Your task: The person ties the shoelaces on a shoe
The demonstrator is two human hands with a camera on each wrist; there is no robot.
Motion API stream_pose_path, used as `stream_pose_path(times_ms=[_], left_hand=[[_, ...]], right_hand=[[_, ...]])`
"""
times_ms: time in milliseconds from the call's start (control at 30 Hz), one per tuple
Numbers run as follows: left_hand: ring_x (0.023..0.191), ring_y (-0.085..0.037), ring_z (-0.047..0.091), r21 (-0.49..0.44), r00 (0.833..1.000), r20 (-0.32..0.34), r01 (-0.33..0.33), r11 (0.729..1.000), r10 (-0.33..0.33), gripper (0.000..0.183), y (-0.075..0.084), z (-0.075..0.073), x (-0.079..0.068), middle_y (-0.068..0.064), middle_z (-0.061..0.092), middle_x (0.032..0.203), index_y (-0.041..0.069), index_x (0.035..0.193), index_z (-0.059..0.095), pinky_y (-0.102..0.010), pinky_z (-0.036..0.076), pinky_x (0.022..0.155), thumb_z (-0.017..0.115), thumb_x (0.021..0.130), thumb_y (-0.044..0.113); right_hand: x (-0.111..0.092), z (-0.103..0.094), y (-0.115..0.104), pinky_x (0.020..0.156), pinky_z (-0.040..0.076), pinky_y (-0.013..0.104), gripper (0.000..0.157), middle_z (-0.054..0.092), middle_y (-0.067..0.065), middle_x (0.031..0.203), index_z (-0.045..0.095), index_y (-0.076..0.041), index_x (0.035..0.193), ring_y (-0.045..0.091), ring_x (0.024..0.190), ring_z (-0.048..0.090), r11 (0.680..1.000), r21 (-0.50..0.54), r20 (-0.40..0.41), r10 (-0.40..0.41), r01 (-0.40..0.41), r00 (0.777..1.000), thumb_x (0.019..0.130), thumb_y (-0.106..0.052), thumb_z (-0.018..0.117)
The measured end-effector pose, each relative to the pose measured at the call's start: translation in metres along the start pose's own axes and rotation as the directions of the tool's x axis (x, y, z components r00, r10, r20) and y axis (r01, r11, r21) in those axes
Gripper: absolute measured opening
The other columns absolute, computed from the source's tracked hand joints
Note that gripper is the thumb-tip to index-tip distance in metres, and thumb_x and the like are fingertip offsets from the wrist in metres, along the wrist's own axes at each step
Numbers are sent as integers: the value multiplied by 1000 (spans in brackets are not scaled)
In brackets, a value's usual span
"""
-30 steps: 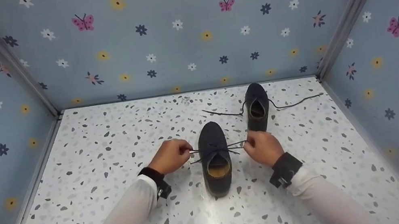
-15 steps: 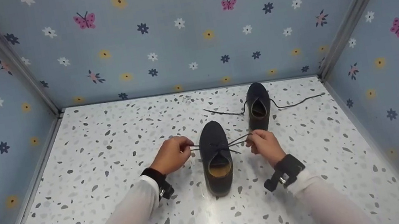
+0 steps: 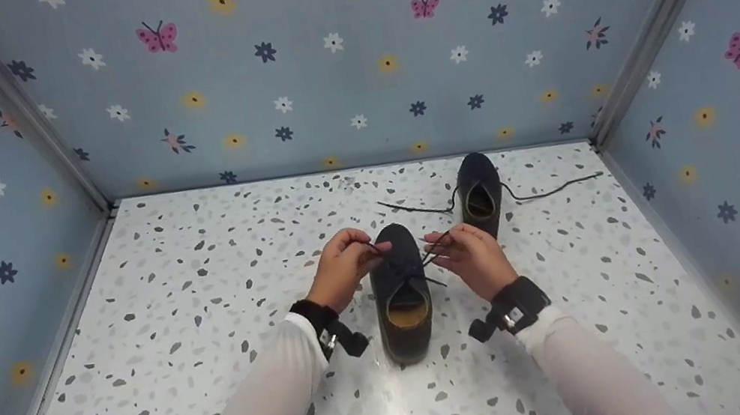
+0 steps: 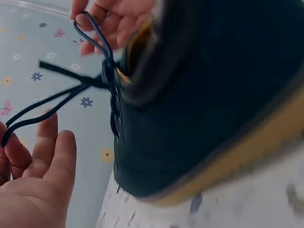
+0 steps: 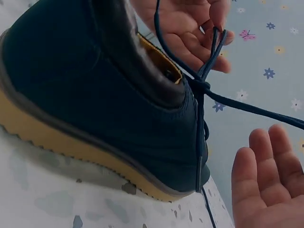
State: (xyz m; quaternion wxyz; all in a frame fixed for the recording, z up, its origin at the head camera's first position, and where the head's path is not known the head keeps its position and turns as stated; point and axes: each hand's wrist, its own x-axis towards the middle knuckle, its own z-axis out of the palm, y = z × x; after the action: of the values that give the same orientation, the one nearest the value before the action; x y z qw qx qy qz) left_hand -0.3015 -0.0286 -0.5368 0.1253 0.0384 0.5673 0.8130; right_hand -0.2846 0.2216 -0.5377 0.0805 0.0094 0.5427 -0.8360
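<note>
A person's left hand (image 3: pixel 344 267) is bending inward from the wrist, its fingertips pinching one lace loop (image 5: pixel 219 45) and, in the head view, overlapping the front of a dark shoe (image 3: pixel 409 343). The right hand (image 3: pixel 479 263) is mirroring it just beside the shoe's other side, its fingertips pinching the opposite loop (image 4: pixel 100 34) while its remaining fingers are stretching out nearly straight. The shoe is standing sole-down between the two sets of fingers, its toe pointing away from the person and its heel lying nearer the person than the fingertips. A knot (image 5: pixel 200 87) is sitting over the shoe's tongue, between the pinching fingers, and a loose lace end (image 3: pixel 436 282) is sticking out below the right fingers. Both forearms, in pale sleeves, are slanting toward each other, with black straps circling the wrists. Beyond the right fingers, a second shoe (image 3: pixel 477 173) is standing on the speckled floor (image 3: pixel 197 261), partly hidden by that hand, its laces (image 3: pixel 553 190) spreading out to both sides.
</note>
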Motion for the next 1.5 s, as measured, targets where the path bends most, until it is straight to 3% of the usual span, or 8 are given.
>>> stream_pose_path(times_ms=[233, 367, 533, 633, 833, 1100, 1367, 1500], left_hand=[[66, -16, 54, -209, 998, -5, 62, 976, -65, 17, -4, 15, 7, -4, 46, 74, 7, 97, 47, -33, 56, 76, 34, 97, -4], [58, -11, 31, -113, 997, 12, 71, 991, -71, 19, -4, 17, 7, 2, 32, 69, 8, 91, 49, -27, 35, 58, 34, 95, -4], [51, -9, 28, 142, 996, 49, 67, 988, -75, 22, -2, 18, 7, 5, 32, 61, 6, 89, 54, -23, 28, 50, 35, 95, -2], [51, -10, 33, 381, 996, 90, -14, 924, -22, 23, 0, 18, 7, 5, 37, 60, 5, 87, 57, -24, 32, 50, 36, 95, 2], [65, -14, 47, 679, 986, 151, -156, 718, 72, 28, 4, 14, 6, 1, 49, 75, 7, 85, 61, -28, 41, 66, 36, 98, 9], [78, -17, 54, 772, 977, 206, -199, 604, 59, 27, 2, 10, 5, -3, 56, 84, 9, 84, 60, -30, 46, 73, 37, 98, 10], [70, -15, 52, 773, 975, 219, -200, 602, 42, 26, -1, 12, 0, -5, 57, 86, 8, 86, 60, -29, 45, 66, 37, 98, 9], [67, -14, 48, 724, 984, 174, -159, 671, 45, 28, -4, 10, -1, -2, 53, 81, 7, 87, 60, -29, 44, 63, 36, 100, 10]], right_hand=[[3, 10, 4, 99, 56, 42, 34, 74, 9, 89, 55, -8, 88, 25, 93, 72, 970, 239, 104, 18, -42, 994, 114, -18, 35], [5, 12, 6, 86, 52, 37, 33, 50, 0, 72, 47, -13, 83, 17, 70, 54, 956, 288, 75, 36, -56, 997, 114, -18, 35], [8, 14, 9, 65, 32, 29, 35, 28, -6, 69, 38, -17, 80, 11, 61, 27, 965, 260, 13, 41, -43, 999, 114, -18, 35], [10, 15, 9, 60, 27, 26, 34, 26, -7, 67, 38, -16, 80, 9, 58, 24, 980, 197, -7, 16, -14, 1000, 114, -18, 37], [11, 15, 10, 55, 26, 24, 32, 27, -9, 60, 41, -15, 80, 7, 52, 24, 996, 89, -42, -6, 10, 999, 112, -15, 43], [13, 13, 14, 55, 26, 24, 31, 29, -8, 62, 41, -15, 80, 7, 51, 26, 999, 43, -80, 3, 1, 997, 111, -15, 44], [12, 9, 15, 55, 29, 25, 29, 28, -7, 62, 43, -15, 82, 8, 52, 25, 999, 26, -103, 36, -33, 994, 111, -16, 45], [12, 8, 13, 58, 31, 28, 31, 26, -7, 63, 41, -15, 81, 9, 54, 25, 998, 26, -110, 58, -56, 992, 112, -16, 44]])
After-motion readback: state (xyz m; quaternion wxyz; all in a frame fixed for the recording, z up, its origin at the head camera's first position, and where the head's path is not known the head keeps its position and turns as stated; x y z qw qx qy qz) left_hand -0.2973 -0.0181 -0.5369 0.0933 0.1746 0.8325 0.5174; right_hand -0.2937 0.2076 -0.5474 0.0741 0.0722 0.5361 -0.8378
